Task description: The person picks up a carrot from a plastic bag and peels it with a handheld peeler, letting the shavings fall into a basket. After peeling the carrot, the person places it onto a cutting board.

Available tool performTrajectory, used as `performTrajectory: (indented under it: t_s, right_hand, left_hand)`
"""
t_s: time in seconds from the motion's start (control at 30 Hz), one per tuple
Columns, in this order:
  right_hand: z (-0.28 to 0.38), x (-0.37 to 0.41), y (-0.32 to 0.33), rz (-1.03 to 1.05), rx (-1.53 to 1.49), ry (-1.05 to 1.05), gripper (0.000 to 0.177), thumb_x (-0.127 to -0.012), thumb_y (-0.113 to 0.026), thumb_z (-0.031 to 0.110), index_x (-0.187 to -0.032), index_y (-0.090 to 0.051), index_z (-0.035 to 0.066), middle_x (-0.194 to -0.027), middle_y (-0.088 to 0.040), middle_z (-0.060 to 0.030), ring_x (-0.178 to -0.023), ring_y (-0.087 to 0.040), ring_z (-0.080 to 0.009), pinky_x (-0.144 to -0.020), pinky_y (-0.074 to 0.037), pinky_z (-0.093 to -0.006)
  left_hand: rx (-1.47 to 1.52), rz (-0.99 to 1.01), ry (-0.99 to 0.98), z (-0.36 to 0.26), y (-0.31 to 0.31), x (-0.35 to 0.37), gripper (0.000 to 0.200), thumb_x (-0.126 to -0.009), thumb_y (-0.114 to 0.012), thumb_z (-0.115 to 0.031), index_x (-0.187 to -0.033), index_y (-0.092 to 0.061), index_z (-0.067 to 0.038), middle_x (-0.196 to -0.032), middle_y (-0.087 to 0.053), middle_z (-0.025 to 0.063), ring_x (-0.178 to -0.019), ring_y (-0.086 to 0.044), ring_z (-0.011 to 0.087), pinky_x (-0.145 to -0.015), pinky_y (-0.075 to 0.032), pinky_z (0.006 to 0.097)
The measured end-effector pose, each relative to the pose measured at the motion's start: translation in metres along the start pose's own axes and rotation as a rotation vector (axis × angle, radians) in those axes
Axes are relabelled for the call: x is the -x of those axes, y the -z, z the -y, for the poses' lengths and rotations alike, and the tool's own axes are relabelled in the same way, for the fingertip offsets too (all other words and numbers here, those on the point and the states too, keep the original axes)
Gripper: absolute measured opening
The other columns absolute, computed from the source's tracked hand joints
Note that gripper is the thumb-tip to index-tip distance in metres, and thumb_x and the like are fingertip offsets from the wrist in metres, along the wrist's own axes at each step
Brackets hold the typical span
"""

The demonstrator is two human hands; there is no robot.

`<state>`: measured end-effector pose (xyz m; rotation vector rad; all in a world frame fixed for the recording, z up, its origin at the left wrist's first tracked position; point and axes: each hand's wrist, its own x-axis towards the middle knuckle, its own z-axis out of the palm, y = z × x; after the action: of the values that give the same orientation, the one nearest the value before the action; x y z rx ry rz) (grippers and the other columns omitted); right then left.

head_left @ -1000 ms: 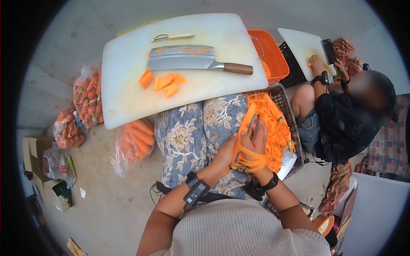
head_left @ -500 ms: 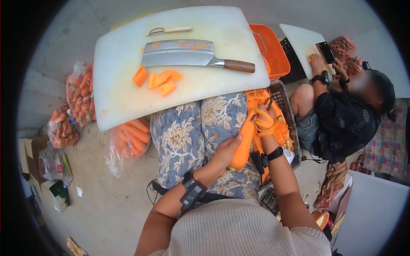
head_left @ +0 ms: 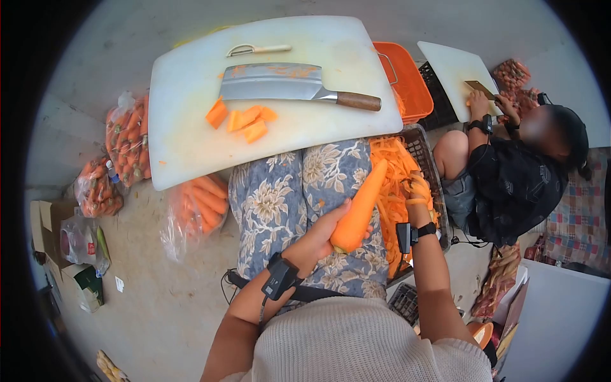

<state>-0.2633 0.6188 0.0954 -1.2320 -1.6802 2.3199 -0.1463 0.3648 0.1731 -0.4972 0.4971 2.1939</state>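
Note:
My left hand [head_left: 324, 230] grips a large peeled carrot [head_left: 361, 207] by its thick end, the narrow end pointing up and away over my lap. Over a dark crate [head_left: 415, 135] heaped with carrot peelings [head_left: 391, 159], my right hand [head_left: 417, 196] is lowered with its fingers curled. Orange strips lie across those fingers, and whatever they hold is hidden. Beyond my knees, a white cutting board [head_left: 184, 149] bears a cleaver [head_left: 273, 81] with a wooden handle, a pale-handled peeler [head_left: 258, 49] and several carrot chunks [head_left: 245, 121].
An orange basket [head_left: 417, 83] stands right of the board. Bags of carrots [head_left: 129, 140] and an open bag [head_left: 202, 204] lie to the left. At the right, a person [head_left: 522, 178] cuts on another white board [head_left: 449, 73] with a knife [head_left: 480, 88].
My right hand has moved down and right, away from the carrot into the peelings. The carrot has come slightly toward me, its narrow end now bare. The other person's blade has turned.

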Motion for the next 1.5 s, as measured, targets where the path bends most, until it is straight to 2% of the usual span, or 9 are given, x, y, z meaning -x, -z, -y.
performTrajectory:
  t_s: [0.13, 0.3, 0.53, 0.77, 0.83, 0.97, 1.03, 1.3, 1.5]
  right_hand:
    - [-0.006, 0.032, 0.005, 0.033, 0.163, 0.227, 0.011, -0.079, -0.056, 0.008, -0.075, -0.046, 0.007, -0.059, -0.042, 0.0001, -0.047, -0.043, -0.0103, -0.044, -0.040, -0.0271]
    - [0.008, 0.146, -0.029, 0.285, 0.140, 0.398, 0.036, -0.080, -0.057, 0.009, -0.111, -0.041, 0.000, -0.092, -0.048, -0.0050, -0.086, -0.052, -0.0138, -0.072, -0.045, -0.0272]
    - [-0.018, 0.187, -0.043, 0.422, 0.630, 0.947, 0.044, -0.075, -0.060, 0.010, -0.111, -0.041, -0.008, -0.114, -0.038, -0.0205, -0.104, -0.042, -0.0305, -0.088, -0.038, -0.0363]
    - [-0.022, 0.174, -0.048, 0.353, 0.698, 0.989, 0.045, -0.074, -0.061, 0.011, -0.109, -0.042, -0.009, -0.112, -0.041, -0.0257, -0.108, -0.039, -0.0374, -0.090, -0.035, -0.0410]
    - [-0.023, 0.169, -0.049, 0.383, 0.798, 1.013, 0.050, -0.078, -0.056, 0.009, -0.122, -0.036, -0.004, -0.116, -0.035, -0.0126, -0.101, -0.046, -0.0213, -0.088, -0.041, -0.0331]
    - [-0.023, 0.165, -0.055, 0.389, 0.809, 1.029, 0.048, -0.078, -0.056, 0.009, -0.120, -0.037, -0.004, -0.113, -0.036, -0.0122, -0.099, -0.046, -0.0213, -0.086, -0.041, -0.0324]
    - [-0.021, 0.159, -0.060, 0.328, 0.761, 0.971, 0.037, -0.075, -0.060, 0.010, -0.103, -0.044, -0.007, -0.105, -0.044, -0.0224, -0.102, -0.040, -0.0349, -0.088, -0.035, -0.0404]
    - [0.003, 0.115, -0.081, 0.177, 0.714, 0.769, 0.023, -0.077, -0.058, 0.015, -0.082, -0.045, -0.003, -0.088, -0.044, -0.0160, -0.087, -0.045, -0.0288, -0.078, -0.037, -0.0393]
    - [-0.019, 0.040, -0.069, 0.193, 0.670, 0.725, 0.028, -0.076, -0.059, 0.020, -0.079, -0.045, -0.004, -0.089, -0.046, -0.0174, -0.085, -0.045, -0.0287, -0.077, -0.037, -0.0396]
  left_hand:
    - [0.130, 0.048, -0.037, 0.007, 0.002, -0.006, 0.050, -0.092, -0.037, -0.044, -0.119, -0.043, -0.001, -0.098, -0.058, 0.0174, -0.085, -0.060, 0.0235, -0.072, -0.051, 0.0356]
    - [0.135, 0.098, -0.075, 0.011, 0.004, -0.006, 0.048, -0.093, -0.037, -0.041, -0.122, -0.043, -0.002, -0.107, -0.056, 0.0165, -0.093, -0.058, 0.0261, -0.080, -0.049, 0.0407]
    - [0.174, 0.019, -0.187, 0.020, -0.016, -0.003, 0.044, -0.095, -0.032, -0.038, -0.124, -0.042, -0.007, -0.116, -0.053, 0.0096, -0.107, -0.051, 0.0221, -0.089, -0.044, 0.0370]
    - [-0.001, -0.113, -0.231, 0.019, -0.011, -0.012, 0.044, -0.096, -0.029, -0.037, -0.126, -0.041, -0.007, -0.117, -0.053, 0.0081, -0.106, -0.053, 0.0170, -0.089, -0.044, 0.0294]
    - [-0.016, -0.122, -0.236, 0.016, -0.012, -0.013, 0.044, -0.096, -0.028, -0.037, -0.126, -0.041, -0.007, -0.117, -0.053, 0.0081, -0.106, -0.054, 0.0166, -0.088, -0.045, 0.0288]
    - [-0.031, -0.126, -0.238, 0.011, -0.013, -0.012, 0.043, -0.097, -0.027, -0.035, -0.125, -0.041, -0.005, -0.118, -0.051, 0.0097, -0.107, -0.053, 0.0178, -0.090, -0.044, 0.0295]
    - [-0.029, -0.129, -0.233, 0.012, -0.010, -0.014, 0.043, -0.097, -0.027, -0.035, -0.125, -0.041, -0.006, -0.119, -0.051, 0.0093, -0.107, -0.052, 0.0175, -0.090, -0.044, 0.0287]
    - [-0.151, -0.159, -0.168, 0.014, -0.005, -0.015, 0.047, -0.094, -0.034, -0.042, -0.112, -0.044, 0.000, -0.087, -0.057, 0.0134, -0.068, -0.061, 0.0222, -0.053, -0.053, 0.0333]
    - [-0.142, -0.150, -0.156, 0.011, -0.008, -0.012, 0.048, -0.093, -0.035, -0.044, -0.111, -0.044, 0.000, -0.085, -0.057, 0.0139, -0.069, -0.061, 0.0227, -0.055, -0.053, 0.0333]
